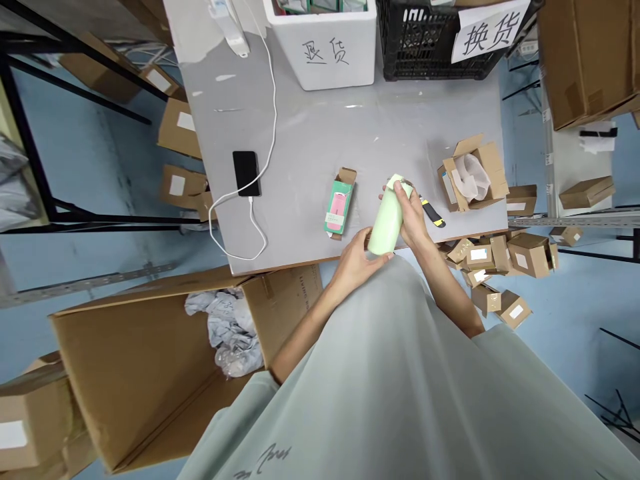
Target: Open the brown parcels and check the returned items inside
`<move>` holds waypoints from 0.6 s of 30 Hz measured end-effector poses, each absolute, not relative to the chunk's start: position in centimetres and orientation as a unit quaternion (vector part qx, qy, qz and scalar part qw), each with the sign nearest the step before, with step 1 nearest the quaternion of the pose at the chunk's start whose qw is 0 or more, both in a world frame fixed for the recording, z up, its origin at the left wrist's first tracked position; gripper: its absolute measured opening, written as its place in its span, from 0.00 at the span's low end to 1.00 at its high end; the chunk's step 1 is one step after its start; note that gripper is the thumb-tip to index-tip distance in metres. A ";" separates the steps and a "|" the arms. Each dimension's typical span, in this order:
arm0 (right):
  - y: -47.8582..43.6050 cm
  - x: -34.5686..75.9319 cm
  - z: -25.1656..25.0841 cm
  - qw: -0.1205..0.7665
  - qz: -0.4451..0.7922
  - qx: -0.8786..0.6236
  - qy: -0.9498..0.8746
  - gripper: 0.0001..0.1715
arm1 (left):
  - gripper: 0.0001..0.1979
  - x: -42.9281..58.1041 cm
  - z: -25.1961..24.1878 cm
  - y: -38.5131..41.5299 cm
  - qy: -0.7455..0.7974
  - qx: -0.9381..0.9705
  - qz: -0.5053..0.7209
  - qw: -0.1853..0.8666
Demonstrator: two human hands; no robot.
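Closest to the camera, a loose grey-green shirt (400,373) spreads across the lower part of the view, with dark lettering near its hem. Beyond it, both forearms reach forward to a pale green bottle (386,228), held tilted just over the near edge of the bench (310,133). The left hand (356,260) has its grip closed about the bottle's lower end, while the right hand (413,215) has its grip clamped on the upper end, near the top; a dark piece there is too small to make out. To the left, below the bench top, a large open carton (145,373) holds crumpled plastic wrapping (230,330). On the bench, just right of the right hand, lies a black and yellow cutter (433,212). A green and pink box (340,205) lies left of the bottle with its far flap open. Farther right, an opened small carton (493,163) contains white padding (473,179). Well to the left, a black phone (245,172) is plugged into a white cable (275,100). At the far side, a white bin (330,60) with handwritten characters stands beside a black crate (425,40) bearing a handwritten paper sign (490,30).
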State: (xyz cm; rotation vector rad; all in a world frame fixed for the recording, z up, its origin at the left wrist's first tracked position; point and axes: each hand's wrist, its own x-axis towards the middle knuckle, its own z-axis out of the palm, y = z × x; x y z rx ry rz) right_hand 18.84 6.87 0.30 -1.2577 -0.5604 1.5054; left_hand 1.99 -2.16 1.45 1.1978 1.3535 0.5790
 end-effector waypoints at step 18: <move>7.3 17.1 1.6 0.492 0.670 -0.499 -0.245 0.42 | 0.41 -1.4 -1.1 -0.5 0.400 0.348 0.270 0.804</move>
